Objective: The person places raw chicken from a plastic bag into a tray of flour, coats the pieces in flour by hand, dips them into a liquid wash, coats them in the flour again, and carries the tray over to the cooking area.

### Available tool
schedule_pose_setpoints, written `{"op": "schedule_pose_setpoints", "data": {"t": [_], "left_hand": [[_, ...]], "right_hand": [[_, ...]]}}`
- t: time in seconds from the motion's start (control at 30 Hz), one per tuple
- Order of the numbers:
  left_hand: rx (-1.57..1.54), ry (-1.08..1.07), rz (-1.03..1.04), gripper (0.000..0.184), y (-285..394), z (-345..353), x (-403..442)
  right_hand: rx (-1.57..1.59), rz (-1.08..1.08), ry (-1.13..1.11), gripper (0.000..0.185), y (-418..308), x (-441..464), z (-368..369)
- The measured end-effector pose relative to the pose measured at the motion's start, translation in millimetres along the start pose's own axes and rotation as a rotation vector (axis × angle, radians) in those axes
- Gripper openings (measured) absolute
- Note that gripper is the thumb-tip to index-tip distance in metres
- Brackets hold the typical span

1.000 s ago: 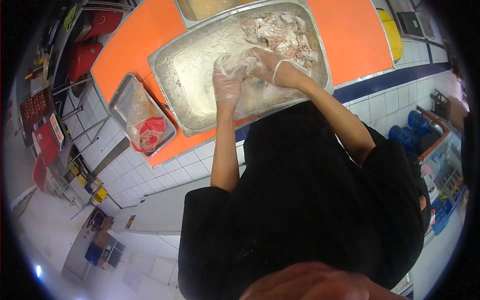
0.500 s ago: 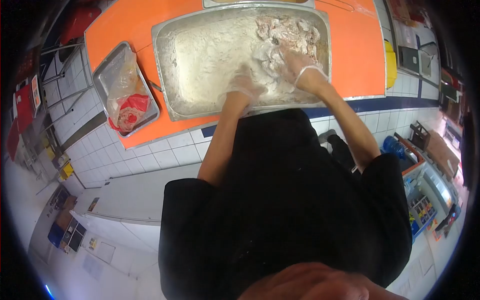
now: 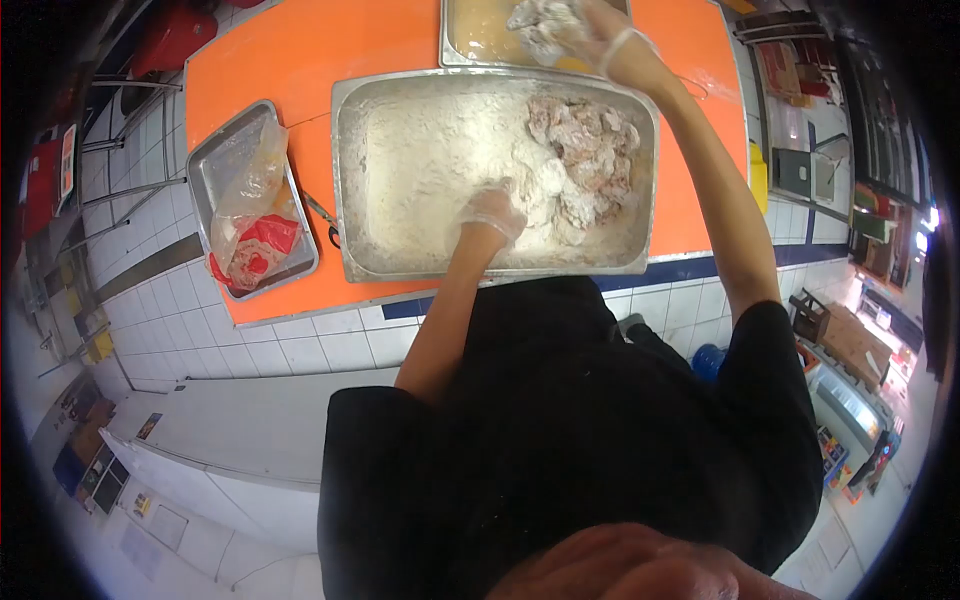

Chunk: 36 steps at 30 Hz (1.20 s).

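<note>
A large metal tray (image 3: 345,180) is spread with white flour (image 3: 420,150). Raw meat pieces (image 3: 595,150), which look like chicken, lie partly floured at its right end. My left hand (image 3: 493,210), in a clear plastic glove, rests at the flour near the middle; its fingers are partly buried and hard to make out. Beyond, over a second metal tray (image 3: 480,58) of pale, yellowish liquid, my gloved right hand (image 3: 605,45) is closed on flour-coated meat (image 3: 545,28). That meat hangs at or just above the liquid; whether it touches is unclear.
On the left of the orange table (image 3: 390,50) stands a smaller metal tray (image 3: 205,180) holding a clear plastic bag (image 3: 250,190) with red on it. Scissors (image 3: 325,215) lie between this tray and the flour tray. A thin wire (image 3: 695,88) lies at the right.
My right hand has moved up and away from the flour tray to the liquid tray, carrying floured meat. My left hand stays at the flour. The view has shifted, showing more of the far tray.
</note>
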<state>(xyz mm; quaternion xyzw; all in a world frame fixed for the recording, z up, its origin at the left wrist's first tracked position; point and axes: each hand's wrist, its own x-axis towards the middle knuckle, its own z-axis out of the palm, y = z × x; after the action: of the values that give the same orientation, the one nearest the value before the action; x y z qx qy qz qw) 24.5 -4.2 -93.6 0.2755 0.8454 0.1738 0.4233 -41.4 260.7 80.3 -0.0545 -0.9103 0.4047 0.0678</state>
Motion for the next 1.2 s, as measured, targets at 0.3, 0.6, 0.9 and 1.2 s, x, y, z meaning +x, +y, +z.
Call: {"op": "schedule_pose_setpoints", "data": {"t": [0.3,0.6,0.9,1.2], "left_hand": [[-0.114,0.109,-0.157,0.069,-56,-31,-42],[-0.214,0.304,-0.105,0.065,-78,-35,-64],[-0.341,0.276,-0.153,0.079,-71,-35,-69],[-0.850,0.220,-0.305,0.098,-32,-47,-75]], "right_hand": [[-0.470,-0.212,-0.239,0.048,147,104,110],[-0.327,-0.110,-0.319,0.037,129,107,110],[-0.383,-0.074,-0.158,0.044,124,75,72],[-0.250,-0.227,-0.031,0.035,13,3,4]]}}
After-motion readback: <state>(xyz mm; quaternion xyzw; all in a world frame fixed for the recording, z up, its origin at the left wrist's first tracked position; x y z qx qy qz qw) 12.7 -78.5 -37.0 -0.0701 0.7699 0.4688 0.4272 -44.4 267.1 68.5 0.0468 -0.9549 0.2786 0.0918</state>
